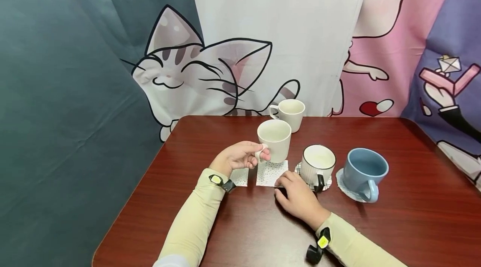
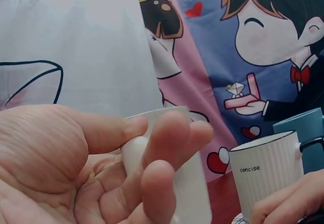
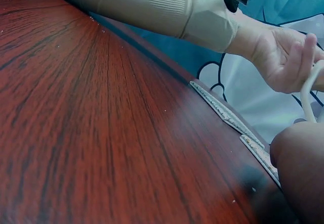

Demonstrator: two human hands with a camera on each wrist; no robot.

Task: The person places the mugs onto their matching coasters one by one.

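My left hand (image 1: 242, 157) pinches the handle of a plain white mug (image 1: 277, 146) between thumb and fingers. The mug is upright over the far part of a speckled square coaster (image 1: 267, 175). In the left wrist view, fingers overlap much of this mug (image 2: 191, 198). Beside the coaster's near right corner, my right hand (image 1: 302, 200) rests low with loosely bent fingers, the fingertips right at the coaster's edge. Just right of it stands a ribbed white mug (image 1: 315, 171) with a black rim and black handle, marked "concise" in the left wrist view.
Another square coaster (image 1: 240, 177) lies partly behind my left wrist. A ribbed white mug (image 1: 293, 112) stands at the table's back edge. The black-rimmed mug sits on a round checked coaster (image 1: 327, 184). At right, a blue mug (image 1: 357, 173) sits on a pale round coaster (image 1: 345, 189).
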